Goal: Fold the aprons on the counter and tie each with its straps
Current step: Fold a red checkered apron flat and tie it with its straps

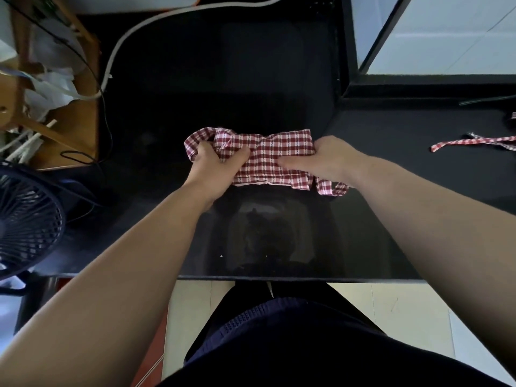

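The apron point(268, 152) lies long axis left–right between our hands. Our left hand point(215, 166) clenches its left end. Our right hand point(335, 160) thumbs its right end, fingers hidden, so its grip is unclear.

The right hand point(332, 160) covers the right end of the folded apron point(268, 155), and cloth hides the fingertips of the left hand point(215, 166). A loose checked strap point(472, 142) and the fan point(28, 219) run off the picture's edges.
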The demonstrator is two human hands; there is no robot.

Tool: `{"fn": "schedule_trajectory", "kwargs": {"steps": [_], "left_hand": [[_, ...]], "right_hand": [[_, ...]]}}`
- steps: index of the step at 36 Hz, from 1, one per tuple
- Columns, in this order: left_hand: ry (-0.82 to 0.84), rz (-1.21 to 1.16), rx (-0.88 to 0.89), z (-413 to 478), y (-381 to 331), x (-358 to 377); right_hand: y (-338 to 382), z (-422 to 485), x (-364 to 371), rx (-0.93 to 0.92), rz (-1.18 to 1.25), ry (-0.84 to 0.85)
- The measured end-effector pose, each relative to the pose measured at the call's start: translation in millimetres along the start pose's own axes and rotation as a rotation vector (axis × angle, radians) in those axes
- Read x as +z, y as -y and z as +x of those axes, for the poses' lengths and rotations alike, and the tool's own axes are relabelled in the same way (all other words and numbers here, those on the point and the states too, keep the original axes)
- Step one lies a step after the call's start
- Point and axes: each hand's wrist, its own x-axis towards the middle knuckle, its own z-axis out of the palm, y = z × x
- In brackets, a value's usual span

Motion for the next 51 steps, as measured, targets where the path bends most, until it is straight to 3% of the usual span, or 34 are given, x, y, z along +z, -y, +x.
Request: {"fn": "schedule_trajectory", "kwargs": {"steps": [4,9,15,18,24,29,33,40,46,51], "left_hand": [[0.019,0.062,-0.057,-2.4,-4.8,1.6],[-0.156,0.213,-0.039,-10.6,-10.6,16.0],[-0.243,0.511,0.118,-19.0,-22.6,30.0],[-0.207,0.564,0.185,-30.4,-23.5,38.4],[-0.013,0.333,0.248,-38.1,-29.4,22.2],[-0.188,0.206,0.241,-34.9,-26.4,5.5],[-0.255,0.087,0.148,-29.9,-25.9,12.6],[-0.415,0.072,0.138,-33.6,-19.9,18.9],[-0.451,0.008,0.175,-46.7,-18.4,21.4],[-0.44,0.145,0.325,-60.3,-15.2,24.2]], "right_hand": [[1.9,2.4,17.5,-0.016,0.057,-0.101],[12.3,1.3,32.6,-0.16,-0.03,-0.28],[20.1,-5.0,25.9,-0.121,0.167,-0.216],[23.2,-5.5,25.9,-0.116,0.044,-0.27],[24.9,-4.7,22.8,-0.124,-0.089,-0.308],[30.3,-14.5,19.9,-0.261,-0.072,-0.225],[25.3,-11.7,22.6,-0.234,0.018,-0.291],[31.4,-19.1,17.9,-0.361,-0.092,-0.424],[27.4,-19.3,20.6,-0.216,-0.217,-0.419],[29.2,-25.0,16.6,-0.181,-0.39,-0.373]]}}
